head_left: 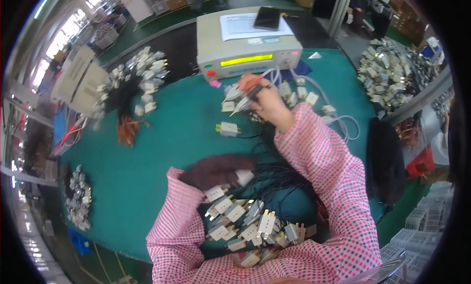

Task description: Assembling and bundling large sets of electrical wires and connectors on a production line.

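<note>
My right hand (269, 105), bare, is closed around a test probe (254, 91) with red and dark parts; its pale pointed end slants down and left. Just below that tip lies a white plug (229, 129) with a yellow-green end and a dark cord. My left hand (216, 170), in a dark maroon glove, is smeared by motion. At its fingertips sits a white plug (244, 177), blurred along with the hand, which seems gripped. Between my forearms lies a pile of white plugs (235, 213) with metal prongs and black cords (282, 178).
A beige tester (248, 51) with a lit yellow display stands at the back, papers and a phone (267, 19) on top. Bundles of corded plugs (147, 73) lie at the left, and another heap (385, 73) at the far right. Grey leads (349, 129) curl right of my hand.
</note>
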A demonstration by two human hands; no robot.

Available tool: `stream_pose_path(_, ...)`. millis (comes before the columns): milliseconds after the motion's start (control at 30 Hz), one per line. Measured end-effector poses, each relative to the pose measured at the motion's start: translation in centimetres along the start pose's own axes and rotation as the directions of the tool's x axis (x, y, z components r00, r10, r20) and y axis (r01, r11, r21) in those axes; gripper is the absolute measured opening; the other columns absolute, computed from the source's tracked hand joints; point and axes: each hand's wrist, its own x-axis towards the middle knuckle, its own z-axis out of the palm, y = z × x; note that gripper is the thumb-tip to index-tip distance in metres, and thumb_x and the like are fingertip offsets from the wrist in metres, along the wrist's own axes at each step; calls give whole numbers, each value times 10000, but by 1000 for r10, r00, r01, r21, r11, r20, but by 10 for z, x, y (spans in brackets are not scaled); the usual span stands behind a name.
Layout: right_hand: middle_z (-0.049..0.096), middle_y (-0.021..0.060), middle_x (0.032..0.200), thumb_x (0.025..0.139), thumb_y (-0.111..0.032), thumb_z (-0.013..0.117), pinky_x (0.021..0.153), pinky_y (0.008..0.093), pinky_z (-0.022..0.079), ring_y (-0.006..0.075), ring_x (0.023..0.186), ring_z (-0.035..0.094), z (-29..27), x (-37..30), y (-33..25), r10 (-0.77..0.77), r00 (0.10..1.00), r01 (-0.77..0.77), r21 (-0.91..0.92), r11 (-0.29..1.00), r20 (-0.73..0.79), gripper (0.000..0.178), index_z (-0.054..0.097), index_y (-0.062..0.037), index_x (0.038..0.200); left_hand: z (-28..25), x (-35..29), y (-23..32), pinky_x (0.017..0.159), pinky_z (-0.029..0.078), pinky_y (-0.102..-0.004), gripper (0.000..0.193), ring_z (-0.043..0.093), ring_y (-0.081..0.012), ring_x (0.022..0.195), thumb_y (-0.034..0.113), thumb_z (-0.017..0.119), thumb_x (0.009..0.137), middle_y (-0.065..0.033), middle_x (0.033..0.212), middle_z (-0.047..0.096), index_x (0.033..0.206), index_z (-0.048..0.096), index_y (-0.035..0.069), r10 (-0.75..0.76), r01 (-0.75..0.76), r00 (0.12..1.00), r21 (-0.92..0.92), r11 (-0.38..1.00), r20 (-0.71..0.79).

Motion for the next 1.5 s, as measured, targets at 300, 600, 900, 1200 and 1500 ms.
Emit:
stream_pose_path(300, 569, 69, 860, 794, 31, 483, 389, 190, 278, 70, 471, 402, 12, -4, 3, 50, 996, -43, -95, 995, 69, 118, 591, -16, 787, -22, 17, -12, 872, 420, -417, 414, 548, -319, 1014, 284, 541, 877, -165, 1089, 552, 1208, 463, 48, 54, 40, 766, 131, 991, -641)
stream_pose_path(600, 570, 20, 766, 765, 27, 481, 658, 231, 394, 118, 733, 518, 12, -13, 8, 45, 998, -40, -121, 992, 39, 138, 609, -24, 748, -13, 42, -11, 804, 479, -365, 569, 561, -264, 1005, 331, 651, 785, -142, 1187, 504, 1232, 441, 49, 37, 332, 695, 367, 869, -718)
stream_pose_path(900, 604, 89, 790, 679, 33, 607, 847, 315, 422, 209, 836, 570, -19, 0, 22, -264, 905, 361, -275, 891, 335, 109, 601, -21, 773, -13, 61, -45, 827, 494, -362, 453, 553, -224, 992, 142, 583, 828, -107, 1114, 539, 1237, 422, 30, -52, -361, 829, -605, 710, -556)
stream_pose_path(1200, 535, 75, 812, 773, -57, 558, 361, 171, 262, 52, 418, 378, 1, -13, -15, 213, 936, -113, -337, 935, 279, 117, 626, 14, 836, -31, 51, -66, 858, 488, -359, 528, 561, -230, 1010, 120, 626, 778, -121, 1123, 551, 1254, 426, 9, 149, -313, 917, -437, 843, -370)
stream_pose_path(1500, 580, 69, 836, 816, -179, 631, 560, 208, 415, 104, 680, 529, 7, -15, -14, 80, 881, 112, -372, 921, 465, 181, 643, 2, 819, -29, 45, -62, 837, 468, -331, 531, 555, -211, 995, 129, 625, 771, -105, 1115, 556, 1250, 441, -10, 92, -270, 947, -612, 744, -307)
